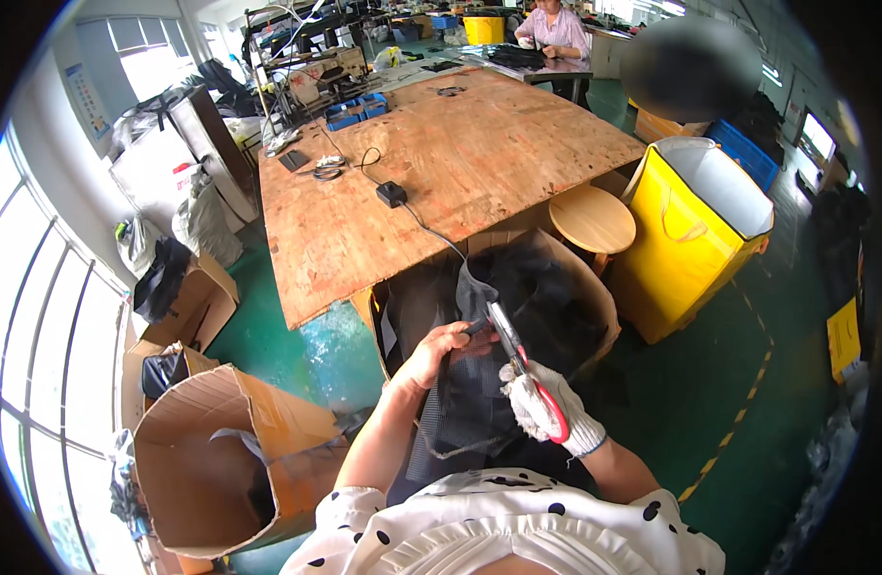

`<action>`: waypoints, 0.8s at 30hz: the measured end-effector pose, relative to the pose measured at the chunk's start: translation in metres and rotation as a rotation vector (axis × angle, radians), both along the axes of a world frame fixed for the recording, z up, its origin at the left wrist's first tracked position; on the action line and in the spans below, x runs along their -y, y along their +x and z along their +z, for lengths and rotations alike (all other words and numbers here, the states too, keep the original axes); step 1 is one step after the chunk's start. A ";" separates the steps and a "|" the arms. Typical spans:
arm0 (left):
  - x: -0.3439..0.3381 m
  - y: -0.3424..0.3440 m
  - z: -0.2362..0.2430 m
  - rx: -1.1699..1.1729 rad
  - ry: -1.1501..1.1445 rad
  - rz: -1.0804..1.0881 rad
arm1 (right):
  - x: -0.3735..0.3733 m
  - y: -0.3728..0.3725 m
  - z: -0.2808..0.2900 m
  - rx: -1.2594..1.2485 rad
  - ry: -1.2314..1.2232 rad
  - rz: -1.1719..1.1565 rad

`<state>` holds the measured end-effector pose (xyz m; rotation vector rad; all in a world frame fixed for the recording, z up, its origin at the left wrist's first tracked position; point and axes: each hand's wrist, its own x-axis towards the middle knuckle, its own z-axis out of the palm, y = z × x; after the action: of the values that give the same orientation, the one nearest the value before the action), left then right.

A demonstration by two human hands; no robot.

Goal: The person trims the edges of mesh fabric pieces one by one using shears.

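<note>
My bare left hand [439,355] is closed on a piece of black mesh fabric [457,402] that hangs down in front of my lap. In my right hand [546,407], which wears a white knit glove, is a pair of scissors [506,333] with red handles. The blades point away from me and lie beside the upper part of the mesh, just right of my left fingers. Whether they are cutting into it I cannot tell. Beyond my hands, a cardboard box [594,287] holds more black mesh.
A worn wooden table [460,144] stands ahead, with a black adapter and cable [391,195] and blue bins [356,112]. To the right are a round stool [592,218] and a yellow bag [685,244]. An open carton [254,393] sits at left. Another person [558,38] works farther back.
</note>
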<state>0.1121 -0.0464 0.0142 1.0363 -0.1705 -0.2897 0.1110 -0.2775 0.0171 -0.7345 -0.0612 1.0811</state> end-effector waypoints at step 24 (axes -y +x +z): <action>-0.026 -0.056 0.008 0.469 1.239 0.199 | 0.002 0.075 0.018 0.128 0.229 -0.704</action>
<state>0.0565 -0.0208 0.0221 2.3334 -0.3188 0.0804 0.1864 -0.2797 0.0355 -0.5502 -0.0301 0.3472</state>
